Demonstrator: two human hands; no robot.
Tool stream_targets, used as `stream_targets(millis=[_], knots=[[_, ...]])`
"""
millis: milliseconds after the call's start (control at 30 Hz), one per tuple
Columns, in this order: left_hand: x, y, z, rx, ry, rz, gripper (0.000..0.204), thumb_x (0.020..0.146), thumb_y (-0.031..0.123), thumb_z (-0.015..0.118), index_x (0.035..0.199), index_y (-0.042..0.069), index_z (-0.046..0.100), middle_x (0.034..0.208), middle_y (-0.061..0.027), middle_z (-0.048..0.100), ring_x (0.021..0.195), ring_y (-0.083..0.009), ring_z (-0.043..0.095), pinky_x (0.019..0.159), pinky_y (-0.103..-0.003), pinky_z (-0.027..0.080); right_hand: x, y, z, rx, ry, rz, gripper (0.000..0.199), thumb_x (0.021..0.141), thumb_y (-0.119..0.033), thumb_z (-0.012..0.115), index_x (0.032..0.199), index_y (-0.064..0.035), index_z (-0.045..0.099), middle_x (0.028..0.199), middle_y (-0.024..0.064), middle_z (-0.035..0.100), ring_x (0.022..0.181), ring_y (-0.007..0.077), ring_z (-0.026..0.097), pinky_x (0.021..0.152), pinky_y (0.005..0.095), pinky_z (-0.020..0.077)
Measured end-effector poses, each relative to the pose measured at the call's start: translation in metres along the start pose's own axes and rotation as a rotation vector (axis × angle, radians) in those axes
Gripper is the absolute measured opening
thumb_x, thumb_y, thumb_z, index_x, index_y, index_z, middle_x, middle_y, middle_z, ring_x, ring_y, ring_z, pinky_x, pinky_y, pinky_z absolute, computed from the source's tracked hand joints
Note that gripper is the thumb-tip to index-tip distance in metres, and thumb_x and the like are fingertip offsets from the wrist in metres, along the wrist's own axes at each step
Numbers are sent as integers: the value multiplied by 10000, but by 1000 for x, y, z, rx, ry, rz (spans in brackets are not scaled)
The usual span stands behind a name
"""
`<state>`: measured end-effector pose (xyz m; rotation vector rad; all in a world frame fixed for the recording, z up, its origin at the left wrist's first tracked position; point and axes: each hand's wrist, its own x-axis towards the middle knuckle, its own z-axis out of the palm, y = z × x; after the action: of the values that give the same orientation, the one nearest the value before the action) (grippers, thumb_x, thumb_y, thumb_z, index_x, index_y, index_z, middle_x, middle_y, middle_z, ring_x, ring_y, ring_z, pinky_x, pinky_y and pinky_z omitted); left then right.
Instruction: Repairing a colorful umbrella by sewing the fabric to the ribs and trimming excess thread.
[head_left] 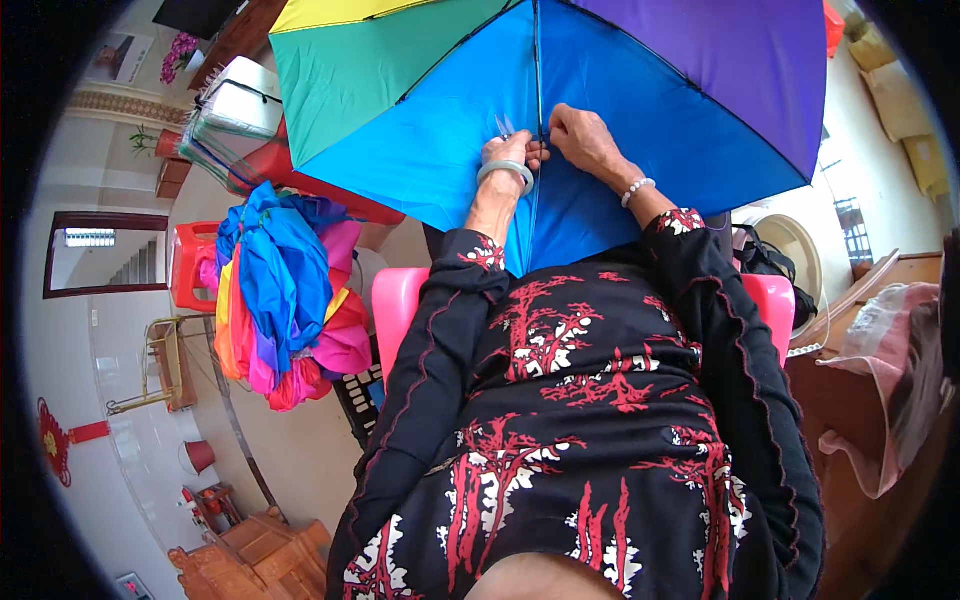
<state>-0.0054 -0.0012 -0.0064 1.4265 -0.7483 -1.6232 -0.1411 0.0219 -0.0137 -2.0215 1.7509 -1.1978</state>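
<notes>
A rainbow umbrella canopy (410,140) is spread open in front of me, its blue panel draped toward my lap. A thin dark metal rib (538,60) runs down the middle of that panel. Beside the rib, my left hand (508,160) is closed around a small pair of scissors (505,127), its pointed blades sticking up past the fingers. My right hand (585,140) is closed in a pinch just right of the rib, close to the left fingertips. Whatever it pinches is too small to make out.
To my left, a heap of folded colourful umbrella fabric (285,290) lies on a red plastic stool (192,265). A white bundle (245,100) stands beyond it. Pink chair arms (398,310) flank me. At right are a black bag (770,265) and a wooden table (850,400) with a cloth.
</notes>
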Motion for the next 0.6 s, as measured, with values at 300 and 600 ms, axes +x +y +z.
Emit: stream_targets(millis=[300,600], knots=[[6,-1,-5,-3,-65,-17,142,791,68,558,796,-68,517,690,-170,609,509,-224,611,336,-241,410,6,-4,-1,89,-221,244,149,752,-117,473,823,-50,585,800,203,603,794,386,569,688,452,441],[9,-5,-6,-38,-56,3,140,785,72,559,775,-65,534,676,-157,604,509,-219,610,346,-248,419,4,-19,-8,470,-342,512,159,816,-100,481,840,13,590,619,69,589,479,122,552,398,252,437]])
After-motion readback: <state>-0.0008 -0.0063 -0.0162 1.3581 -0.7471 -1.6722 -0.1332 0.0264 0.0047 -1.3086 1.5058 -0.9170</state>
